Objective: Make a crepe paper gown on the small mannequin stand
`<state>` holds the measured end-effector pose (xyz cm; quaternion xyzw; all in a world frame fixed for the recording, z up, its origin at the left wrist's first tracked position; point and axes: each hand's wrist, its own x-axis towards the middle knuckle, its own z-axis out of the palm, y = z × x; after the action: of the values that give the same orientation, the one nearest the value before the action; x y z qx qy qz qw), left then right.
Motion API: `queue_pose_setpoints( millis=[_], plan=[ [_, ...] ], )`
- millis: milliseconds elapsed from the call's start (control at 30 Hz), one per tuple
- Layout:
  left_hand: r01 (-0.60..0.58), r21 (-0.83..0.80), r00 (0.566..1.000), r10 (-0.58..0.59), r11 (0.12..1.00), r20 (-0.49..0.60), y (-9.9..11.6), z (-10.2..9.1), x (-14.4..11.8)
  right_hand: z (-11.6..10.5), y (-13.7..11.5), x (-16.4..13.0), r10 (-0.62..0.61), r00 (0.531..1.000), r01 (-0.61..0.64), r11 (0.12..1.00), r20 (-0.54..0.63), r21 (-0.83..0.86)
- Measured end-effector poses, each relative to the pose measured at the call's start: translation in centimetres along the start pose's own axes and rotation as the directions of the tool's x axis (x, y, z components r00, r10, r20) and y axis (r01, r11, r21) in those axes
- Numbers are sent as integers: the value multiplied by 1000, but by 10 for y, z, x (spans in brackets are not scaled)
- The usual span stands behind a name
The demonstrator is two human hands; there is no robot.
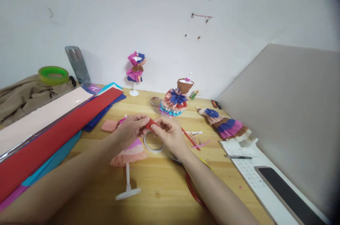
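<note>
Between my two hands, at the middle of the view, is a small folded piece of red crepe paper (150,123). My left hand (134,127) pinches its left end, and my right hand (170,131) grips the other end between thumb and fingers. Below my left hand a small mannequin in a pink and peach paper skirt (129,156) lies on the table with its white stand (128,192) toward me; my left hand and arm hide part of it. A roll of white tape (153,150) lies just under my hands.
Long crepe paper sheets (87,113) cover the left side. Two dressed mannequins (137,69) (177,99) stand at the back, and a paper dress (228,126) lies at right. Paper scraps (198,142), scissors (190,186), a pen (240,157) and a phone (287,193) are nearby.
</note>
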<state>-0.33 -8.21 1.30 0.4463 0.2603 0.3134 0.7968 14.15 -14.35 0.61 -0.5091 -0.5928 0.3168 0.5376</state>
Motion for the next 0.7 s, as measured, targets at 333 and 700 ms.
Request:
queue_pose_setpoints(
  millis=[333, 700],
  plan=[
    [-20, 11, 998, 19, 1000, 61, 0, 0, -1, 0, -10, 0, 56, 998, -64, 978, 42, 198],
    [-253, 225, 956, 278, 941, -89, 32, -10, -8, -19, -15, 2, -33, 978, 58, 992, -205, 113]
  ],
)
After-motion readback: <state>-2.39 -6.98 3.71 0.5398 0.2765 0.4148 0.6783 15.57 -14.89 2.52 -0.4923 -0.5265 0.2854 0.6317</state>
